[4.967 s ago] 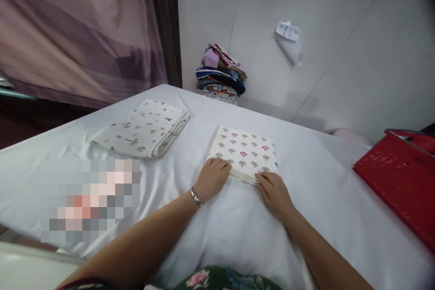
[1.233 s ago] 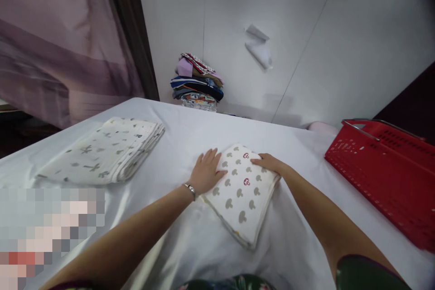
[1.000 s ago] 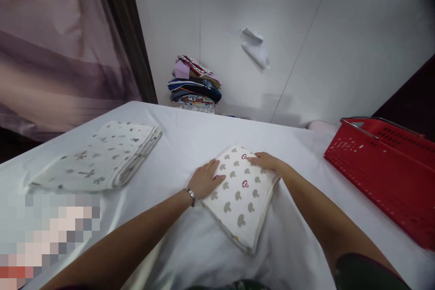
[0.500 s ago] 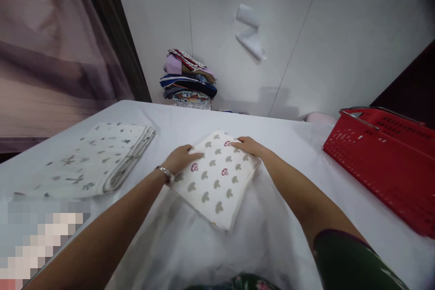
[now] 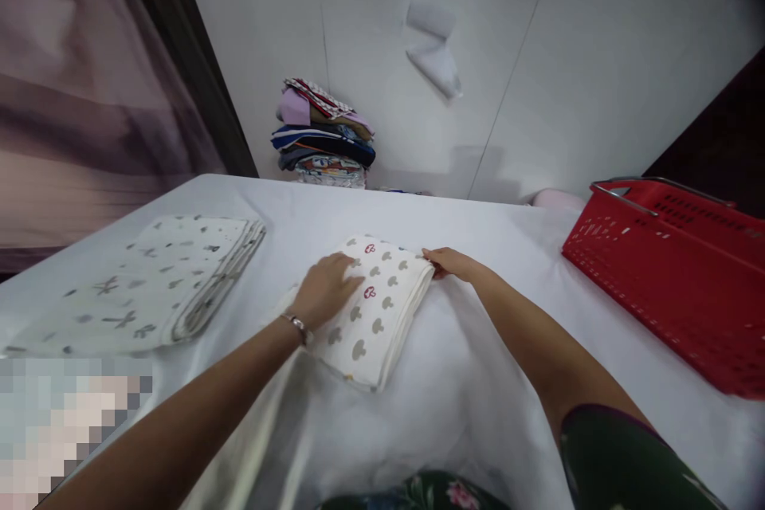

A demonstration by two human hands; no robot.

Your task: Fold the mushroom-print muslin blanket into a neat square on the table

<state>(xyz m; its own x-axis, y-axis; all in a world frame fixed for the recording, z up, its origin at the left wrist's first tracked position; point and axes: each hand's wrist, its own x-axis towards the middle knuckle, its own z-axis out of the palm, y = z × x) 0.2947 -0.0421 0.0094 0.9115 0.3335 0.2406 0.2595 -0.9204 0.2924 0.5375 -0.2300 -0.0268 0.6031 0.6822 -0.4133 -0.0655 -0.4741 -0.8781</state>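
A folded white cloth [image 5: 374, 311] with grey and red mushroom prints lies in front of me in the head view, its layered edge turned to the right. My left hand [image 5: 326, 287] rests on its left side, palm down, thumb apart from the fingers. At the cloth's far right corner, my right hand [image 5: 451, 261] pinches the edge between thumb and fingers. Some of the left fingertips are hard to see. To the left lies another folded white cloth [image 5: 161, 279] with small scattered prints, apart from both hands.
A white-covered table [image 5: 496, 231] spreads beneath the cloths. On its right stands a red perforated basket [image 5: 663, 279] with metal handles. Behind the far edge rises a stack of folded fabrics [image 5: 326, 135] against the wall. A curtain [image 5: 89, 111] hangs at the left.
My right hand has moved from the cloth's top to its far right corner. My left hand lies further over the cloth, which has shifted slightly left and shows a narrower top.
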